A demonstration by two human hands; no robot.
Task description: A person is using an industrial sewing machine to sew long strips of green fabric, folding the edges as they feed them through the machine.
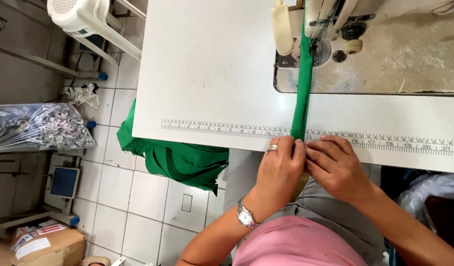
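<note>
Head camera looks down on both hands meeting at the near edge of the white table (207, 64). Her left hand (280, 170) and right hand (335, 167) pinch the near end of a narrow green fabric strip (302, 83) between them, fingertips touching. Beyond the hands, the strip runs straight up to the sewing machine (384, 44). Left of the left hand, a pile of green cloth (182, 160) hangs off the table edge.

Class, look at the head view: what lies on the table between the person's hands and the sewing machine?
A folded green fabric strip crossing the printed ruler, in the head view.
</note>
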